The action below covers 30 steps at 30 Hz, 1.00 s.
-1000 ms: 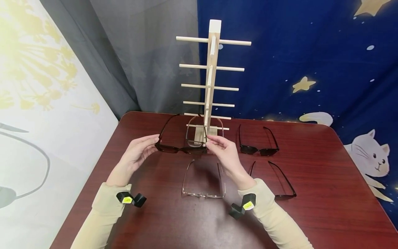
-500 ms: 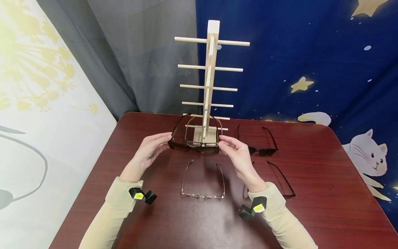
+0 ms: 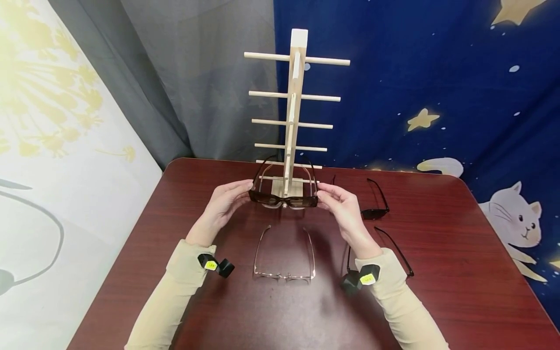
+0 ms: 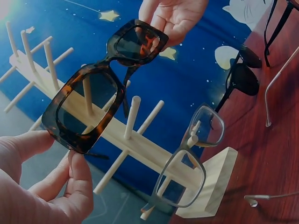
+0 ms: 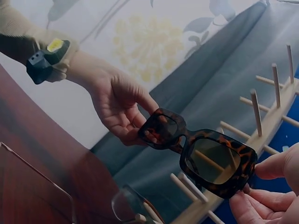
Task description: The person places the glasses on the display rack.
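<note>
Both hands hold a pair of tortoiseshell sunglasses (image 4: 108, 60) by the outer ends of the front frame, in front of a wooden display rack (image 3: 291, 114). My left hand (image 3: 225, 204) pinches one end between thumb and fingers. At the other end my right hand (image 3: 345, 209) pinches likewise. The temples are unfolded and point back to either side of the rack's post, near its lower pegs. Behind the sunglasses in the head view, grey-framed eyeglasses (image 4: 202, 170) hang low on the rack; the left wrist view shows them clearly.
Thin metal-rimmed eyeglasses (image 3: 284, 277) lie unfolded on the dark red table (image 3: 280, 321), nearer me. To the right are black sunglasses (image 3: 375, 214), partly behind my right hand. Another dark-framed pair (image 3: 399, 252) is partly hidden by my right wrist. Curtains hang behind.
Both hands have carried the tortoiseshell sunglasses rightward and slightly up, from left of the rack to centred before its post. The hanging eyeglasses and those on the table stay put.
</note>
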Each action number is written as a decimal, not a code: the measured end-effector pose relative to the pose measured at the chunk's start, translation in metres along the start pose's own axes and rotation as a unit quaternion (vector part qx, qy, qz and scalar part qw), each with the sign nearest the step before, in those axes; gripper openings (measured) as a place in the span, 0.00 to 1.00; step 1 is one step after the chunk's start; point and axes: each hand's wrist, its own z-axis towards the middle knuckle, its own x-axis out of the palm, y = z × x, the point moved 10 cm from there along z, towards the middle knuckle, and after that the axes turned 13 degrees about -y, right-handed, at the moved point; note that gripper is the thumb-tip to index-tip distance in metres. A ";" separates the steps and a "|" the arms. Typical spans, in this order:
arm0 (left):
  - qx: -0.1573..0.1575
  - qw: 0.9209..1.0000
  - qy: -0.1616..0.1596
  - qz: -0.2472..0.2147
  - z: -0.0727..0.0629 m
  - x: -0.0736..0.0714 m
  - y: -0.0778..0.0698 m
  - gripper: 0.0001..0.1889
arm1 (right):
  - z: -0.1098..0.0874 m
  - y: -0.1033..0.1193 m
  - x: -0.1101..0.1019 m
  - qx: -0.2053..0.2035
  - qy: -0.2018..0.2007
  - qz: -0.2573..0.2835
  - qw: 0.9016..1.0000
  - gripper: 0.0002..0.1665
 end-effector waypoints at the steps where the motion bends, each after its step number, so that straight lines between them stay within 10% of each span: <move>1: -0.001 1.000 -0.006 -0.004 0.002 0.001 0.000 0.07 | 0.003 0.000 -0.001 0.001 -0.002 -0.002 1.000 0.20; 30: -0.009 0.994 -0.099 -0.045 0.037 0.002 0.020 0.10 | 0.042 -0.027 -0.002 0.040 -0.051 0.012 0.998 0.20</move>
